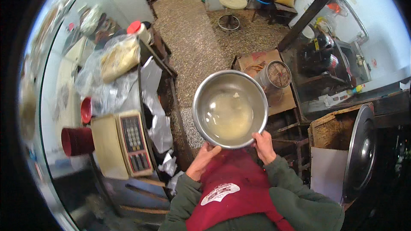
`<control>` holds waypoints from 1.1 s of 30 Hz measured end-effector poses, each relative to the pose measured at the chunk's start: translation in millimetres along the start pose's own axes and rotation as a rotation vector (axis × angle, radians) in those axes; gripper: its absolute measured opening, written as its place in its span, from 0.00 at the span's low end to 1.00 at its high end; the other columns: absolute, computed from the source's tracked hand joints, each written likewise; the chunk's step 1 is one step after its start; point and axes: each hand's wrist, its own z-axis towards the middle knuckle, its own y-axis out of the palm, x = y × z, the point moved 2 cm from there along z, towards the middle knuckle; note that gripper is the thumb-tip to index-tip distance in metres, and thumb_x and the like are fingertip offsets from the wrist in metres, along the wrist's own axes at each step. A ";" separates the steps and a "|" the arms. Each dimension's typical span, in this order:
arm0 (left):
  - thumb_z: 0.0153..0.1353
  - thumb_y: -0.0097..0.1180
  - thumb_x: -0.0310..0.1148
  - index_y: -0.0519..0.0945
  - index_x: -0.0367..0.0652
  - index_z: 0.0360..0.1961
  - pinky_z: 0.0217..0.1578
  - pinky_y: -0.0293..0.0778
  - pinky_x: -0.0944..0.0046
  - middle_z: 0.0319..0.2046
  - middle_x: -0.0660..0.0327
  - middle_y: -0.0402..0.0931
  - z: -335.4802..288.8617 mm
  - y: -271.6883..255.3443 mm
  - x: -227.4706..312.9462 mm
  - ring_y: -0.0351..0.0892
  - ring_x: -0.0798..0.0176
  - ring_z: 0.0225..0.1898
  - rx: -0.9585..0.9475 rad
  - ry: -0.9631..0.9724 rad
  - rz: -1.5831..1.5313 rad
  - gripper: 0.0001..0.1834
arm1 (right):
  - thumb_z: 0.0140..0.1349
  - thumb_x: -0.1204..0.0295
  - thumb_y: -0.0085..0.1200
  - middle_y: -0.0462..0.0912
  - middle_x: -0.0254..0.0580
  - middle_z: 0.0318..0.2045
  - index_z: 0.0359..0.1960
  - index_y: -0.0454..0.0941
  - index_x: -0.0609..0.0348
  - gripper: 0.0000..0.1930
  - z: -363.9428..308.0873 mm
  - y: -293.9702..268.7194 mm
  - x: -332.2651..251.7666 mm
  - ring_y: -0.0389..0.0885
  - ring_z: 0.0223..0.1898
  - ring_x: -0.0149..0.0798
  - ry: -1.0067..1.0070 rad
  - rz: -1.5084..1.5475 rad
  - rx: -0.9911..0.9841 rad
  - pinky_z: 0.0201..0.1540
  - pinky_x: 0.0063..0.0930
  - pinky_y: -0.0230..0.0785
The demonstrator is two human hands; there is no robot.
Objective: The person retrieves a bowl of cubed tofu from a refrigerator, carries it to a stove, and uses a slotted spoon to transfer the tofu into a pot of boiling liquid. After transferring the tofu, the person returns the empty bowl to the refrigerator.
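Observation:
A wide steel bowl (pixel 201 122) is held up in front of my red apron. Pale yellowish liquid (pixel 231 117) covers its bottom, with a small whitish lump (pixel 236 95) toward the far side. My left hand (pixel 204 161) grips the near left part of the rim, its fingers partly hidden beneath the bowl. On the near right, my right hand (pixel 264 146) is closed round the rim with the thumb on top.
A scale with keypad (pixel 133 139) and plastic bags (pixel 117 87) lie on the left counter. To the right stand a metal pail (pixel 276 77) on cardboard, a box (pixel 329 162) and a large round lid (pixel 361 154). A stool (pixel 233 1) stands ahead on the speckled floor.

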 end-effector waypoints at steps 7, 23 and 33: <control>0.73 0.65 0.38 0.62 0.35 0.77 0.67 0.71 0.57 0.71 0.48 0.71 86.1 -129.7 110.2 0.76 0.56 0.67 0.168 -0.059 0.322 0.38 | 0.66 0.77 0.54 0.87 0.41 0.36 0.43 0.81 0.68 0.08 170.5 83.5 -111.5 0.83 0.29 0.31 -0.046 -0.032 -0.039 0.28 0.26 0.76; 0.73 0.63 0.47 0.89 0.39 0.48 0.46 0.77 0.61 0.37 0.61 0.86 441.7 -227.4 483.1 0.80 0.69 0.41 0.199 -0.253 0.923 0.20 | 0.69 0.75 0.52 0.84 0.45 0.51 0.56 0.78 0.69 0.17 545.9 222.2 -385.9 0.85 0.52 0.41 -0.148 0.337 0.124 0.51 0.44 0.83; 0.73 0.61 0.38 0.85 0.34 0.41 0.39 0.74 0.61 0.32 0.61 0.83 812.8 -84.8 821.1 0.77 0.69 0.35 -0.128 0.212 1.128 0.14 | 0.70 0.70 0.56 0.86 0.43 0.38 0.45 0.82 0.69 0.12 719.6 174.8 -525.8 0.85 0.36 0.37 -0.105 0.484 0.517 0.35 0.40 0.81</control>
